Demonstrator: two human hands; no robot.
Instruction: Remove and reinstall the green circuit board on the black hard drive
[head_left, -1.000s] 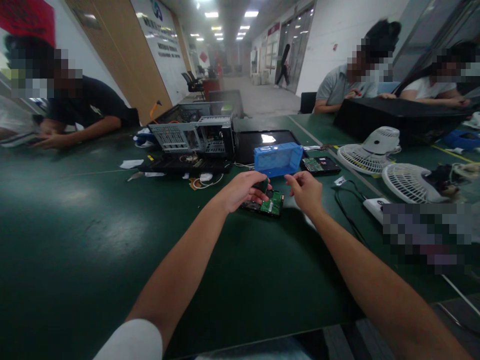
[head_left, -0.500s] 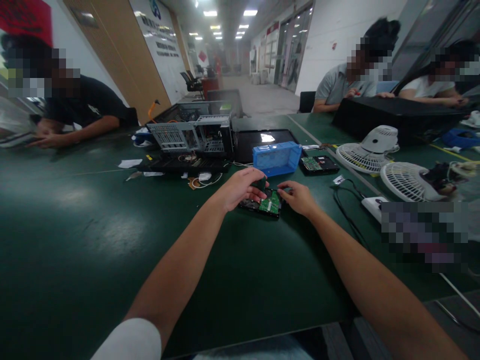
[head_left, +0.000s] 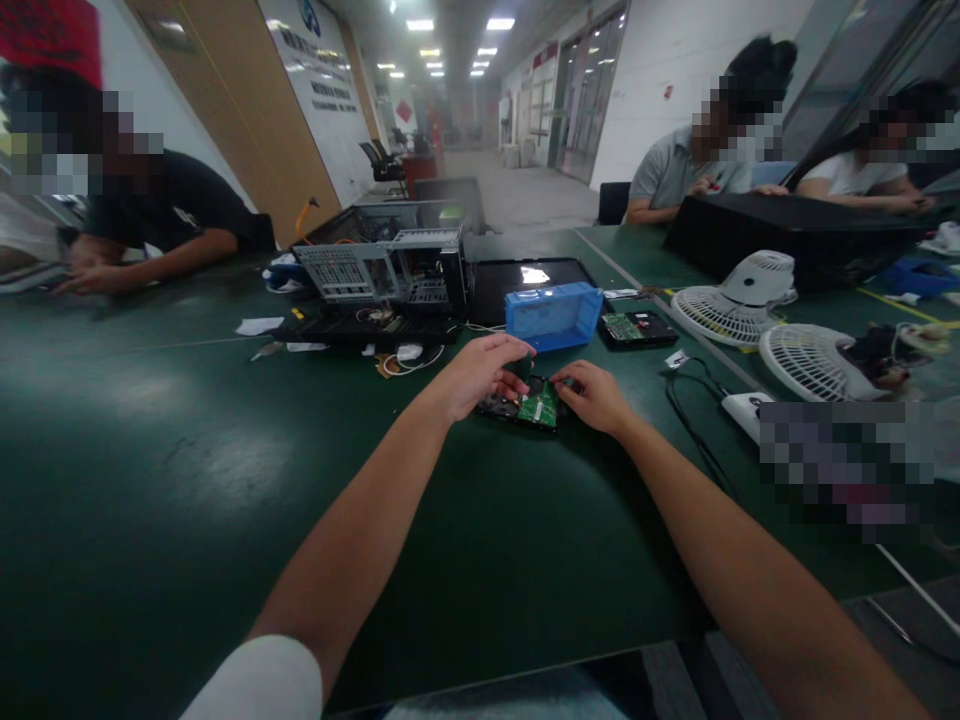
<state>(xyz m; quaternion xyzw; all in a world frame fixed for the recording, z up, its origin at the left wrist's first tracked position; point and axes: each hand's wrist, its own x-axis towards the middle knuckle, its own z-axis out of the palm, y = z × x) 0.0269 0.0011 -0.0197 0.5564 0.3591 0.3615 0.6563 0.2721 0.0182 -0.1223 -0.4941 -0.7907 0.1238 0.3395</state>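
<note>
A hard drive [head_left: 534, 409] with its green circuit board facing up lies on the dark green table [head_left: 187, 470]. My left hand [head_left: 480, 372] is curled over the drive's left end, fingers pinched against the board; what they pinch is too small to name. My right hand [head_left: 596, 397] rests at the drive's right edge, fingers bent and touching it. A blue plastic box [head_left: 553, 316] stands just behind both hands.
An open computer case [head_left: 386, 265] and a black panel [head_left: 529, 280] sit behind the box. A second drive [head_left: 639, 328] lies to the right, with two white fans [head_left: 739, 300], black cables [head_left: 694, 405] and a white power strip. Other people sit at both sides.
My right hand dropped from mid-air to the drive's right edge. My left hand lowered slightly onto the board. The drive stayed in place.
</note>
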